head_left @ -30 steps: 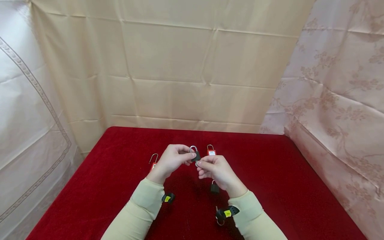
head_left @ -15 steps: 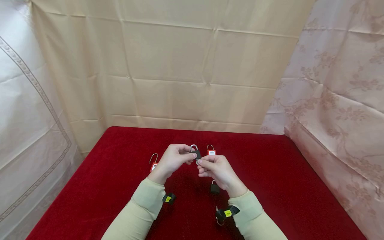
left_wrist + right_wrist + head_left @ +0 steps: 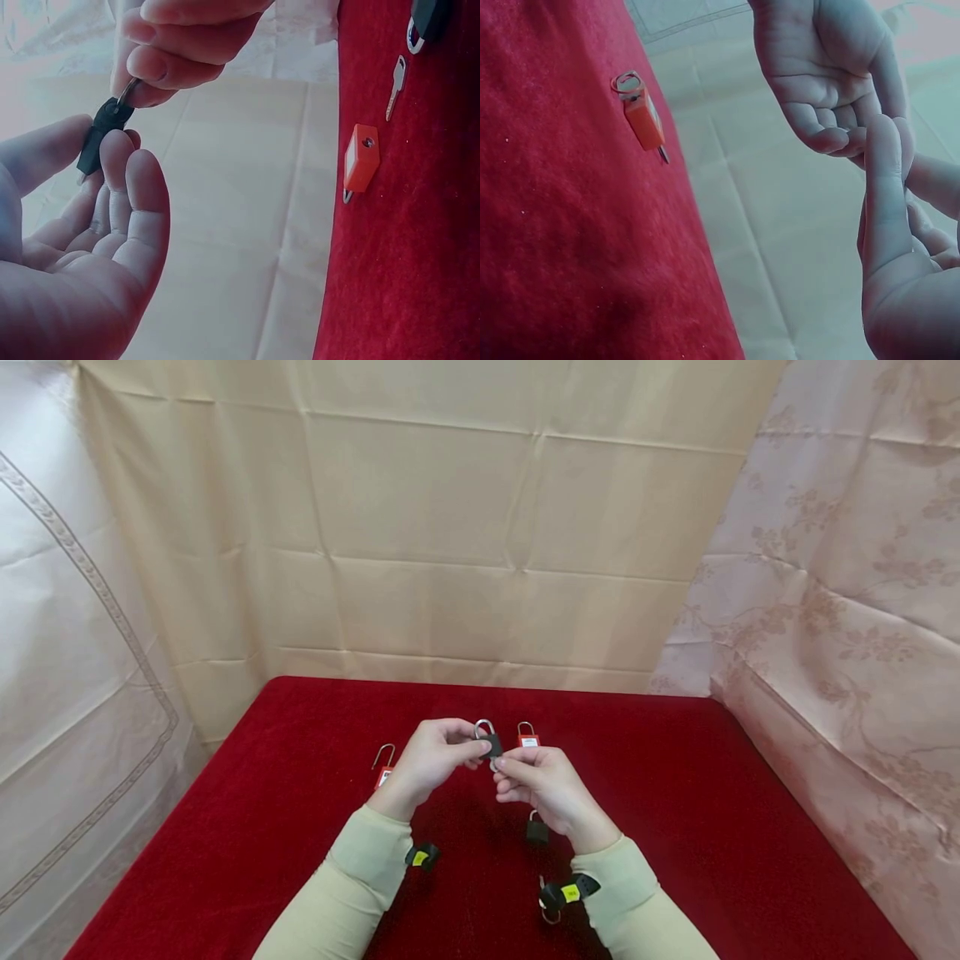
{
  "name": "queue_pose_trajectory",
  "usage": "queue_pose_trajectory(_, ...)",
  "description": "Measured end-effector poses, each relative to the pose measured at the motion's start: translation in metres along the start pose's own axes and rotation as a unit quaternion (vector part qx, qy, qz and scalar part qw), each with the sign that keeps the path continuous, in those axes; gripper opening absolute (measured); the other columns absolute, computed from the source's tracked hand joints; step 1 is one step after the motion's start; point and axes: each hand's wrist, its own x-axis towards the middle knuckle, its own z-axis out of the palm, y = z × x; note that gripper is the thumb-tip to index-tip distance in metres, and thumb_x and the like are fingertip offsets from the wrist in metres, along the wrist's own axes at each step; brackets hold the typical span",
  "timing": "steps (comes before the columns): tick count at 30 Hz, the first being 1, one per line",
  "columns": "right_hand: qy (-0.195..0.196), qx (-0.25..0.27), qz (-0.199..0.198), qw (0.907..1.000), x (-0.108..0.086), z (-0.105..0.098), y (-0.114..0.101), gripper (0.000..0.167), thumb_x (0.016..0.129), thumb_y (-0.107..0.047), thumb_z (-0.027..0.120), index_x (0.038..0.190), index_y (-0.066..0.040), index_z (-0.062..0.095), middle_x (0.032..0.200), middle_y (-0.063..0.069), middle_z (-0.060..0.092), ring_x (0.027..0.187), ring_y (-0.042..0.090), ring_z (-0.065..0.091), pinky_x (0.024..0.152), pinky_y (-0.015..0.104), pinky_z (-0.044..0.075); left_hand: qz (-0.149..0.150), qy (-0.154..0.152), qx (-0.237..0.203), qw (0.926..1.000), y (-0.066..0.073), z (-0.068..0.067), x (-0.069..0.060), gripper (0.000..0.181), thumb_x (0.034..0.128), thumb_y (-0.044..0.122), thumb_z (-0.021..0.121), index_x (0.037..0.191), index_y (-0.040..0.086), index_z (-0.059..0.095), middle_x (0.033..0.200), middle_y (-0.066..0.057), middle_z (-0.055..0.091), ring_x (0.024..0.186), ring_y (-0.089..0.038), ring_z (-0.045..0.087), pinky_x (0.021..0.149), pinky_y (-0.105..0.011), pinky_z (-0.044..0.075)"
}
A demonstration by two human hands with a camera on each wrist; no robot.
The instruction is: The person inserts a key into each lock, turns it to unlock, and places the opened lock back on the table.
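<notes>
Between thumb and fingers my left hand [image 3: 431, 764] pinches a black padlock [image 3: 491, 746], raised above the table with its silver shackle pointing up. Just below it my right hand [image 3: 551, 785] pinches a key, of which a bit shows at the fingertips. In the left wrist view the key [image 3: 129, 91] meets the keyhole end of the black padlock [image 3: 103, 135]; the left hand [image 3: 90, 247] holds the body from below. The right wrist view shows the right hand [image 3: 915, 255] hiding the padlock and key.
On the red table [image 3: 660, 793] a red padlock [image 3: 528, 741] lies behind the right hand, another red padlock [image 3: 384, 775] by the left wrist, and a black padlock [image 3: 537, 831] under the right wrist. A key with a ring [image 3: 551, 916] lies near the front.
Compared with a second ago, the held padlock has risen and tilted very slightly, and the right hand has shifted a little with it. Both grips are the same.
</notes>
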Motion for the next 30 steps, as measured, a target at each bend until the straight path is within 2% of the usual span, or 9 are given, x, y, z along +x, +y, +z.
queue_pose_trajectory(6,-0.005,-0.017,-0.013,0.9998,0.000,0.000,-0.002,0.015,0.098,-0.005,0.066,0.104,0.009,0.069,0.085,0.015,0.070,0.069,0.017,0.070,0.074,0.040,0.061,0.004,0.003,0.001,1.0000,0.003,-0.001,-0.001,0.016,0.0895,0.004,0.075,0.102,-0.004,0.073,0.086,-0.009,0.072,0.076,-0.025,0.068,0.076,-0.038,0.058)
queue_pose_trajectory(11,-0.005,-0.059,-0.017,0.9981,-0.001,0.000,-0.005,0.023,0.098,-0.007,0.068,0.109,0.013,0.067,0.092,0.026,0.069,0.071,0.019,0.071,0.076,0.043,0.061,0.007,0.007,0.000,1.0000,0.003,-0.003,-0.002,0.015,0.0893,0.003,0.075,0.102,-0.004,0.073,0.086,-0.008,0.072,0.074,-0.023,0.066,0.074,-0.035,0.057)
queue_pose_trajectory(18,-0.035,-0.106,-0.027,0.9934,-0.003,-0.002,-0.010,0.028,0.099,-0.011,0.067,0.115,0.012,0.067,0.101,0.029,0.069,0.078,0.024,0.072,0.077,0.043,0.061,0.010,0.000,0.001,0.9999,0.003,-0.005,-0.002,0.016,0.0903,0.005,0.075,0.103,-0.004,0.073,0.088,-0.008,0.072,0.078,-0.028,0.067,0.075,-0.036,0.058)
queue_pose_trajectory(22,-0.048,-0.116,-0.026,0.9917,-0.004,-0.003,-0.011,0.027,0.100,-0.011,0.066,0.116,0.011,0.066,0.103,0.031,0.068,0.079,0.024,0.071,0.076,0.042,0.061,0.010,-0.006,0.003,0.9999,0.004,-0.005,-0.002,0.016,0.0905,0.005,0.075,0.103,-0.004,0.073,0.087,-0.009,0.072,0.081,-0.033,0.067,0.075,-0.038,0.058)
queue_pose_trajectory(26,-0.054,-0.114,-0.024,0.9917,-0.005,-0.003,-0.011,0.027,0.100,-0.010,0.066,0.115,0.012,0.066,0.101,0.030,0.069,0.078,0.022,0.070,0.075,0.040,0.061,0.007,-0.009,0.006,0.9999,0.004,-0.004,-0.003,0.015,0.0904,0.006,0.075,0.102,-0.004,0.073,0.087,-0.009,0.072,0.082,-0.035,0.067,0.078,-0.045,0.058)
queue_pose_trajectory(30,-0.062,-0.104,-0.022,0.9924,-0.005,-0.002,-0.010,0.025,0.100,-0.009,0.066,0.113,0.013,0.066,0.097,0.029,0.069,0.075,0.020,0.070,0.074,0.039,0.061,0.008,-0.013,0.004,0.9999,0.004,-0.003,-0.003,0.015,0.0902,0.006,0.075,0.102,-0.004,0.073,0.087,-0.008,0.072,0.082,-0.037,0.066,0.078,-0.043,0.058)
